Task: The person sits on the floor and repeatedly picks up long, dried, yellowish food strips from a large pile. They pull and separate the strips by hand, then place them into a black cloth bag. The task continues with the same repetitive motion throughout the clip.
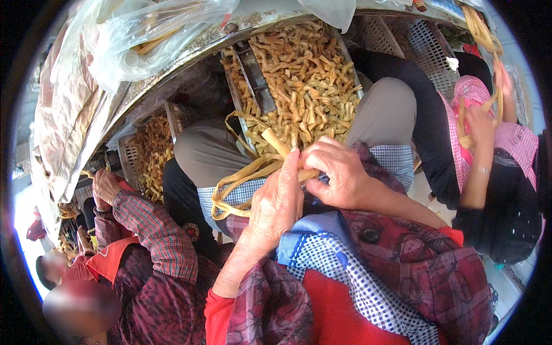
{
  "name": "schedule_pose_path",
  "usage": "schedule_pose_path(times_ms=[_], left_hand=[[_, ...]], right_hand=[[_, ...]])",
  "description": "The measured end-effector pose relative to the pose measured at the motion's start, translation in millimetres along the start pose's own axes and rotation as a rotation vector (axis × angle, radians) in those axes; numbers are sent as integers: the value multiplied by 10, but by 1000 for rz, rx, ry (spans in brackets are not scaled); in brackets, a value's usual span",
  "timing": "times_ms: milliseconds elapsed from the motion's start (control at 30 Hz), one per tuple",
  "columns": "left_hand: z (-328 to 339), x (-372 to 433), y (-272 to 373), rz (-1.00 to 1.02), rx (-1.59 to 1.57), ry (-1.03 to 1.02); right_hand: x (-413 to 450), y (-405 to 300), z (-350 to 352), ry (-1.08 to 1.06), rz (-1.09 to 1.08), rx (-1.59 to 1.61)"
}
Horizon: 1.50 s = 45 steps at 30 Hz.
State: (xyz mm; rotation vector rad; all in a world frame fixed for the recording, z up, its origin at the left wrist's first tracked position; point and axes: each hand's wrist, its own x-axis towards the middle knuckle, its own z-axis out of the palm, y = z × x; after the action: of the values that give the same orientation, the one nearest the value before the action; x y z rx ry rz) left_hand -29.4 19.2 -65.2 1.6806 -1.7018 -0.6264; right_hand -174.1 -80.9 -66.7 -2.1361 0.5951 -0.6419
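Long yellowish, flat pliable strips (241, 177) loop over my lap, their ends pinched between both hands. My left hand (278, 200) is closed on them with the thumb pointing up, and a short folded end sticks out above it. My right hand (334, 174) touches the left one, its fingers curled round the other side of the same strips. Just beyond my hands, between my knees, lies a crate (348, 60) full of many short knotted pieces (302, 86) of similar yellow-brown material. Part of the strips inside my grip is hidden by the fingers.
A worn table edge (181, 54) with clear plastic sheeting (142, 47) spans the top. Another crate (128, 157) of knotted pieces stands to the left; perforated crates (424, 47) stand at upper right. Co-workers sit close on both sides, the right one (478, 125) holding similar strips.
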Motion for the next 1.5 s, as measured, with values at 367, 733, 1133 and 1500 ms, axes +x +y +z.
schedule_pose_path(times_ms=[367,733,1133,1500], left_hand=[[72,24,37,-625,-631,-36],[-14,37,6,-66,12,-88],[-258,-74,142,-495,-402,-281],[-546,-37,227,-205,-31,-468]], right_hand=[[-78,128,122,-163,647,1485],[-162,65,1,-99,302,211],[-115,14,-348,-188,-136,-187],[-205,401,-493,-612,-132,81]])
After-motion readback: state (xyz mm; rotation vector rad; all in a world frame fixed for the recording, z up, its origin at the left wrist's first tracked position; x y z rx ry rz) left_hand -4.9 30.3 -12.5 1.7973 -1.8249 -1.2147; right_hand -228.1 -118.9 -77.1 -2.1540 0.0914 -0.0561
